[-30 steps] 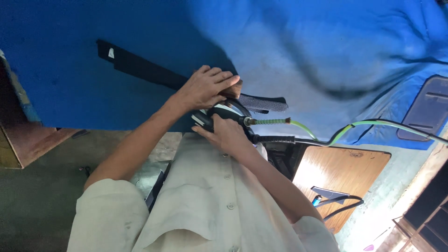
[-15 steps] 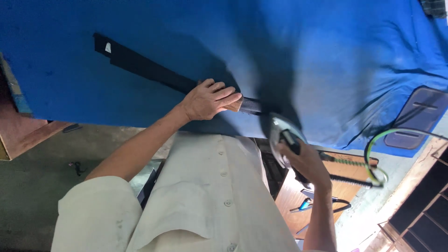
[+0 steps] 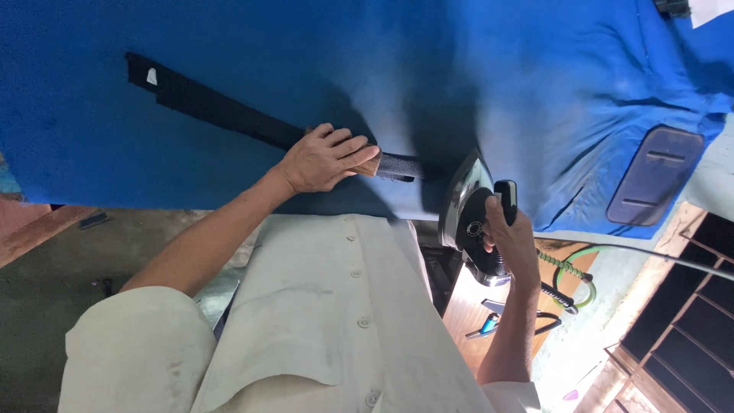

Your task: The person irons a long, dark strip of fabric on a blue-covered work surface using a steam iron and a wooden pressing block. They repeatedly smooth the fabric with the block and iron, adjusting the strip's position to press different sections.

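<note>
The black strip lies flat on the blue cloth that covers the work surface, running diagonally from the upper left toward the centre, where the left hand presses down on it with fingers together and extended, palm flat. The right hand is closed around the handle of an iron, which is tilted up on its edge just beside the near end of the strip, its soleplate facing the strip. A grey pad rests on the cloth at the right, and scissors lie on the wooden surface below the iron.
</note>
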